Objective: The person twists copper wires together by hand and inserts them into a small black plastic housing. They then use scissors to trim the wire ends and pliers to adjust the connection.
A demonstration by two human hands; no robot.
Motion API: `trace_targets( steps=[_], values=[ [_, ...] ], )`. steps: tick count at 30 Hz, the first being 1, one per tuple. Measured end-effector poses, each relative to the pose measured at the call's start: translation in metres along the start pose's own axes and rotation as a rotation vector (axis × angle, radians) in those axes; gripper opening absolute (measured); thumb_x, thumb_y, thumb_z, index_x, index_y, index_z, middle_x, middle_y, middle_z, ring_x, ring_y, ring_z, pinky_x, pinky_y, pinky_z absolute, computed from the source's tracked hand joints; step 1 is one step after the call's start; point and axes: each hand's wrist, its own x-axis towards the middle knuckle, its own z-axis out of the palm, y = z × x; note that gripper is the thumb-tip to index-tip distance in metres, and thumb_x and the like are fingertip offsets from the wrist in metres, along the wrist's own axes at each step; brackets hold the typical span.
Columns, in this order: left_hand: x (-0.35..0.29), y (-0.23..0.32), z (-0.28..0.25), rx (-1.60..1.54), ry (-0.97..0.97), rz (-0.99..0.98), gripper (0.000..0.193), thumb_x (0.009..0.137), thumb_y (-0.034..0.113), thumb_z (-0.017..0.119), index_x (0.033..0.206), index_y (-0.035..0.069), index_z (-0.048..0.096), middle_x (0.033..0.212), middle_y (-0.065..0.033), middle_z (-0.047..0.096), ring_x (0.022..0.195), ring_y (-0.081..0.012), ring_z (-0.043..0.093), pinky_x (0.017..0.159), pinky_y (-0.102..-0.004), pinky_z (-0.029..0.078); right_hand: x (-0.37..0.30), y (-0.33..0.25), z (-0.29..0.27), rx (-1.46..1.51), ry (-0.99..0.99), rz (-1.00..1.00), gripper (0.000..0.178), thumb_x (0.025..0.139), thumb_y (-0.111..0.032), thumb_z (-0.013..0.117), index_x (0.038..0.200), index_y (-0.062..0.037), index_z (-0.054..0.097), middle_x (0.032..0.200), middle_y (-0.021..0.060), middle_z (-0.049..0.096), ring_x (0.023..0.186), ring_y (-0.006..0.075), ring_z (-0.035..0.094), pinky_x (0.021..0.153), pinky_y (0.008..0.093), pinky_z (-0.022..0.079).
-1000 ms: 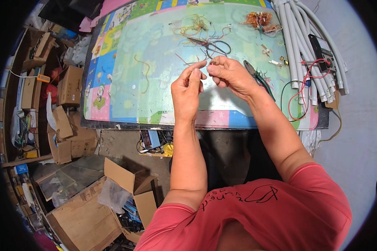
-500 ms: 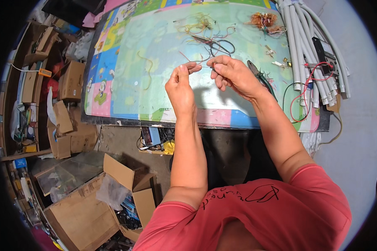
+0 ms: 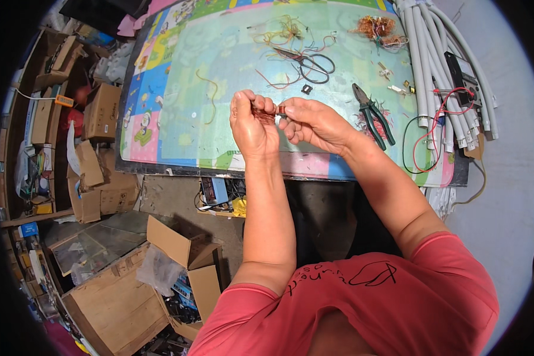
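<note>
Over the near middle of the table, my two hands are close together. Thin copper wire (image 3: pixel 264 115) lies bunched in the curled fingers of my left hand (image 3: pixel 253 127). A small copper-coloured coil (image 3: pixel 282 111) is pinched between the thumb and fingers of my right hand (image 3: pixel 314 121), right beside the left fingertips. Beyond the hands rests a small black part (image 3: pixel 307 89). Scissors with black handles (image 3: pixel 315 69) lie farther off, partly over loose coloured wires (image 3: pixel 288 37). To the right are pliers with dark green handles (image 3: pixel 374 115), with wire scraps around them.
A tangle of copper wire (image 3: pixel 374 27) sits at the far right of the patterned table mat (image 3: pixel 178 127). Grey pipes (image 3: pixel 424 71) and a black meter (image 3: pixel 460 74) with red and black leads line the right edge. Cardboard boxes (image 3: pixel 102 111) stand on the left.
Both hands have come closer together and slightly toward me. Bunched copper wire now shows in my left hand and a coil in my right. The small black part is now visible.
</note>
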Motion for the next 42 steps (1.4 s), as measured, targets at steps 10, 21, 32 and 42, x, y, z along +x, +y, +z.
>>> trace_targets(
  steps=[10,21,32,42],
  values=[
    [-0.006,0.005,0.011,-0.039,-0.023,-0.042,0.027,0.097,0.025,0.048,0.079,0.005,0.047,0.061,-0.0018,0.038,0.056,-0.0143,0.037,0.053,-0.0281,0.035,0.001,-0.003,-0.008,-0.066,0.170,-0.037,0.030,0.091,-0.027,0.058,0.097,0.0019,0.052,0.082,0.0078,0.058,0.062,0.0119,0.057,0.053,0.0243,0.047],
    [-0.006,0.008,0.007,-0.050,-0.047,-0.054,0.024,0.096,0.026,0.049,0.082,0.007,0.047,0.061,0.0001,0.037,0.055,-0.0124,0.035,0.053,-0.0265,0.033,0.003,-0.002,-0.006,-0.128,0.205,-0.077,0.026,0.094,-0.024,0.052,0.098,0.0023,0.051,0.083,0.0092,0.058,0.066,0.0134,0.059,0.057,0.0263,0.050],
    [-0.007,0.010,0.007,0.013,-0.022,-0.040,0.025,0.097,0.028,0.048,0.082,0.007,0.049,0.063,-0.0003,0.040,0.054,-0.0112,0.038,0.051,-0.0252,0.033,0.001,-0.006,-0.002,-0.105,0.186,-0.079,0.028,0.096,-0.026,0.048,0.095,0.0015,0.053,0.075,0.0064,0.058,0.060,0.0110,0.056,0.052,0.0236,0.045],
    [-0.012,0.004,0.019,0.552,0.015,0.067,0.025,0.097,0.023,0.047,0.083,0.003,0.053,0.069,-0.0031,0.049,0.054,-0.0091,0.043,0.048,-0.0236,0.034,-0.002,-0.017,-0.005,0.005,0.184,-0.093,0.025,0.095,-0.024,0.050,0.096,0.0007,0.054,0.072,0.0037,0.057,0.058,0.0093,0.054,0.050,0.0213,0.044]
  ],
)
